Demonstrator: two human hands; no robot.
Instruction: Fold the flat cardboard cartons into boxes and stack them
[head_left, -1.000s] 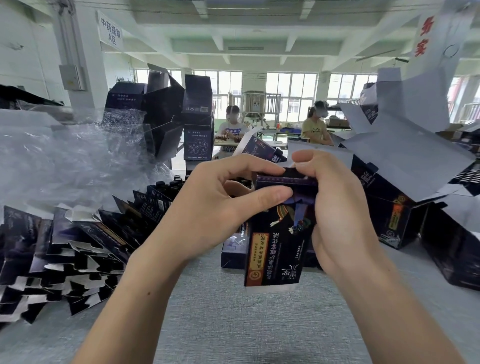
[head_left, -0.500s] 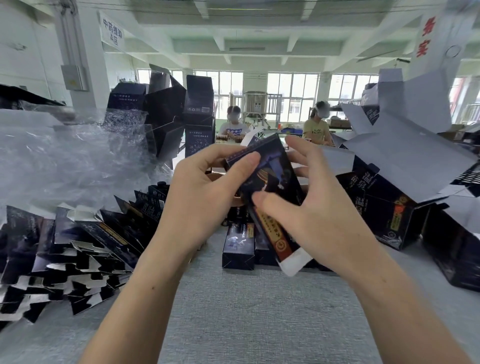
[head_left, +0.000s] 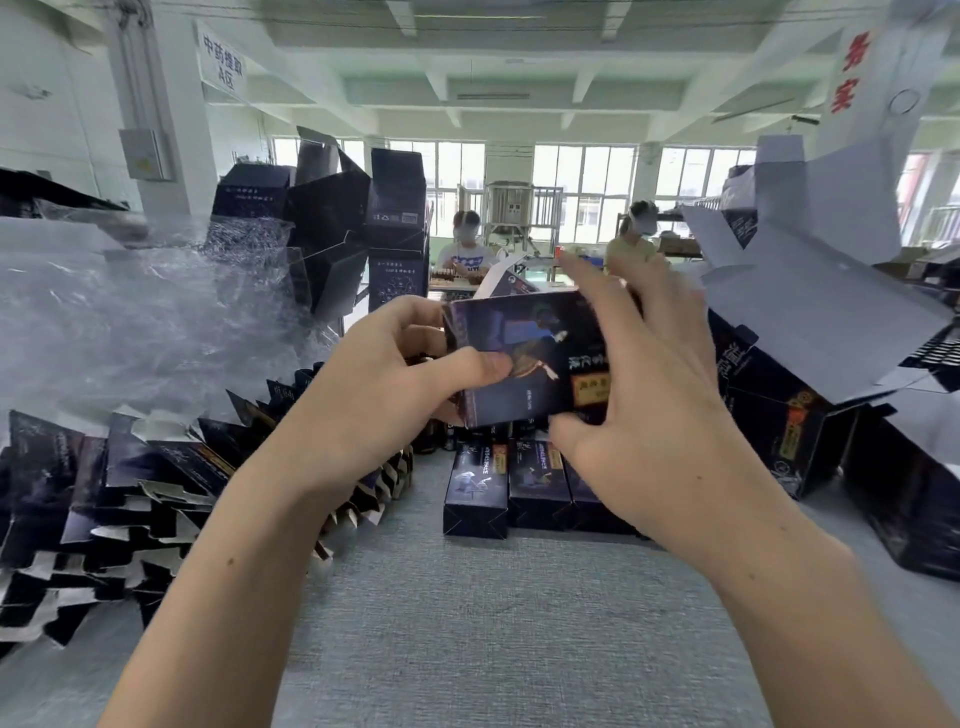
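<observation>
Up left, sign (head_left: 223, 65) "中药提取 A区"; left hand (head_left: 374, 395), right hand (head_left: 649, 415) — gripping carton (head_left: 519, 353).

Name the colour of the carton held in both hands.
Dark navy carton with printed figures and an orange label, seen in the head view.

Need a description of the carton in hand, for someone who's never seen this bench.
Start at the grey table, with a row of finished boxes lying across its middle. Just above that row, the left hand and right hand hold one dark carton in the air. Unlike its neighbours it is held, turned sideways, printed face to the camera.
</observation>
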